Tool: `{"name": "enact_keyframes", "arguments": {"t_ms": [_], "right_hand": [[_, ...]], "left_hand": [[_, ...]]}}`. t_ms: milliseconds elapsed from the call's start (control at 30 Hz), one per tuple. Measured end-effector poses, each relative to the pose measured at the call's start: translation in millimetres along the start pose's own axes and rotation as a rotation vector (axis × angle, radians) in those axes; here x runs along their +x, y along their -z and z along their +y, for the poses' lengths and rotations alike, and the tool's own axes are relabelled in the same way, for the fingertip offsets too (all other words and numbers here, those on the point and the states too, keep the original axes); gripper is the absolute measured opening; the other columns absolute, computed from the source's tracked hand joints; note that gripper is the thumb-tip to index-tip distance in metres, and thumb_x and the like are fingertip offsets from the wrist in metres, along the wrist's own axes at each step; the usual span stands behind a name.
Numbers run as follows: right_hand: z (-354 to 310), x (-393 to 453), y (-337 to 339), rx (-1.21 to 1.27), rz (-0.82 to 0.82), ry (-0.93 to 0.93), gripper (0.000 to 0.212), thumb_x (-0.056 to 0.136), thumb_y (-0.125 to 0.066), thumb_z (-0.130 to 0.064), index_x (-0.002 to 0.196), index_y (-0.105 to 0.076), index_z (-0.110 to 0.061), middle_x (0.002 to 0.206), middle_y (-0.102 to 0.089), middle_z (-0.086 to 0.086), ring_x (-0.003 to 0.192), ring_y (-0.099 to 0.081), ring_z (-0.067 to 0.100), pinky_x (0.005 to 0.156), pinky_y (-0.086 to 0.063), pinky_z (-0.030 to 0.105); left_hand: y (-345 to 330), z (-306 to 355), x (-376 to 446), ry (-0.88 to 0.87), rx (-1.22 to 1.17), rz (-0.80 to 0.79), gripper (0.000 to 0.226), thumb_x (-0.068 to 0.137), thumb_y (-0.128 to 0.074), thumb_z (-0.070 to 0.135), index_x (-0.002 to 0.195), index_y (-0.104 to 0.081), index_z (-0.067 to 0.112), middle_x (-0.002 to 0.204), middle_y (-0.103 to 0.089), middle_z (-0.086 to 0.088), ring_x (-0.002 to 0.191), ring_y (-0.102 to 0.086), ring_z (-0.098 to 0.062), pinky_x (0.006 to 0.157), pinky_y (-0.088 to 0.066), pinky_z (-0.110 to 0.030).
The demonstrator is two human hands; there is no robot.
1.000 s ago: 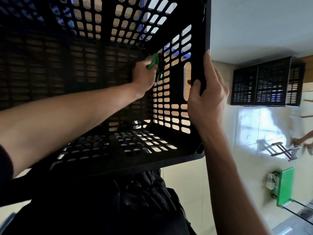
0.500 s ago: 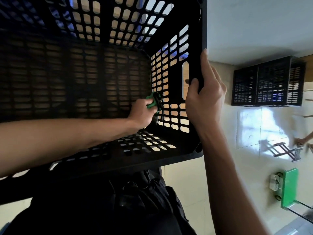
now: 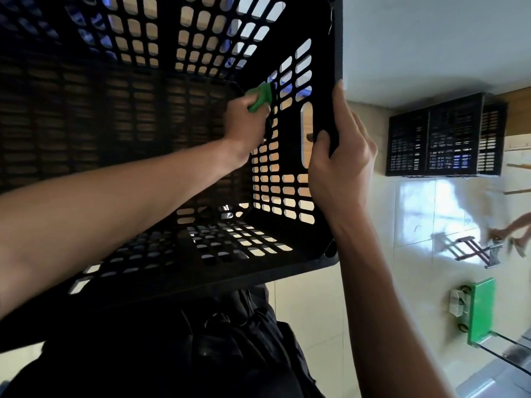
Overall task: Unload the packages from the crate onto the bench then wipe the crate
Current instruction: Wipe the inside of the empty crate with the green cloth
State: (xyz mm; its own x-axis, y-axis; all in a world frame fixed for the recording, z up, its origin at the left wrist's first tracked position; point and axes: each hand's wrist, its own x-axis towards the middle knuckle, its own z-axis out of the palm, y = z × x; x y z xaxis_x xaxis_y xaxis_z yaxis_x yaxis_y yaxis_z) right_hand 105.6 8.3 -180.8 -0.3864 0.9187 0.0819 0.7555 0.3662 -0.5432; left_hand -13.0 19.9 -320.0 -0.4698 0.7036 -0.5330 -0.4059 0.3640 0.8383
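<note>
Gripping the crate (image 3: pixel 290 30) rim with our right hand (image 3: pixel 340 165), we press a green cloth (image 3: pixel 260 97), clutched in our left hand (image 3: pixel 244 122), at ten o'clock from the right.

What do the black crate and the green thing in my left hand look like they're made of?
The crate looks like moulded plastic with a matte black finish: its walls carry regular rounded slots and a cut-out handle. The green cloth looks like soft fabric, bunched and folded in the left hand; its weave is too small to tell.

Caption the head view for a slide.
Left hand wipes the black crate's inside wall with a green cloth while the right hand grips its rim.
</note>
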Motion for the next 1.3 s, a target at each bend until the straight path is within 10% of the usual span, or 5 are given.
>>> {"name": "enact_keyframes", "arguments": {"t_ms": [367,800,1167,1300], "right_hand": [[-3.9,0.3,1.2,-0.014,-0.002,0.002,0.071,0.086,-0.045,0.009,0.154,-0.042,-0.011,0.121,-0.066,0.004,0.085,-0.064,0.016,0.074,-0.049,0.025],[-0.8,-2.0,8.9,-0.019,0.008,0.027,0.062,0.090,-0.048,0.005,0.150,-0.049,-0.010,0.114,-0.072,0.006,0.086,-0.060,0.002,0.070,-0.040,0.010],[12.2,-56.0,31.5,0.200,0.031,-0.248,0.037,0.104,-0.052,-0.013,0.140,-0.061,-0.014,0.120,-0.069,-0.016,0.108,-0.066,-0.005,0.086,-0.052,0.015],[13.7,-59.8,22.0,0.242,0.097,-0.280,0.039,0.103,-0.050,-0.015,0.141,-0.059,-0.011,0.128,-0.069,-0.002,0.118,-0.066,0.007,0.099,-0.055,0.035]], "left_hand": [[19.6,-21.1,-88.0,-0.024,0.242,-0.218,0.038,0.091,-0.065,-0.009,0.125,-0.070,0.006,0.106,-0.062,0.011,0.071,-0.059,0.019,0.065,-0.046,-0.002],[53.0,-27.1,-90.6,-0.204,0.203,-0.385,0.074,0.088,-0.077,0.009,0.154,-0.045,0.018,0.131,-0.064,0.004,0.117,-0.063,-0.004,0.107,-0.050,-0.030],[52.9,-6.1,-94.7,-1.098,0.490,-0.632,0.050,0.098,-0.069,0.020,0.142,-0.055,0.000,0.141,-0.049,-0.027,0.137,-0.047,-0.037,0.116,-0.039,-0.048],[42.7,-14.1,-94.1,-1.343,0.549,-0.655,0.043,0.101,-0.065,0.020,0.138,-0.059,-0.001,0.137,-0.049,-0.031,0.130,-0.046,-0.046,0.115,-0.037,-0.053]]}}
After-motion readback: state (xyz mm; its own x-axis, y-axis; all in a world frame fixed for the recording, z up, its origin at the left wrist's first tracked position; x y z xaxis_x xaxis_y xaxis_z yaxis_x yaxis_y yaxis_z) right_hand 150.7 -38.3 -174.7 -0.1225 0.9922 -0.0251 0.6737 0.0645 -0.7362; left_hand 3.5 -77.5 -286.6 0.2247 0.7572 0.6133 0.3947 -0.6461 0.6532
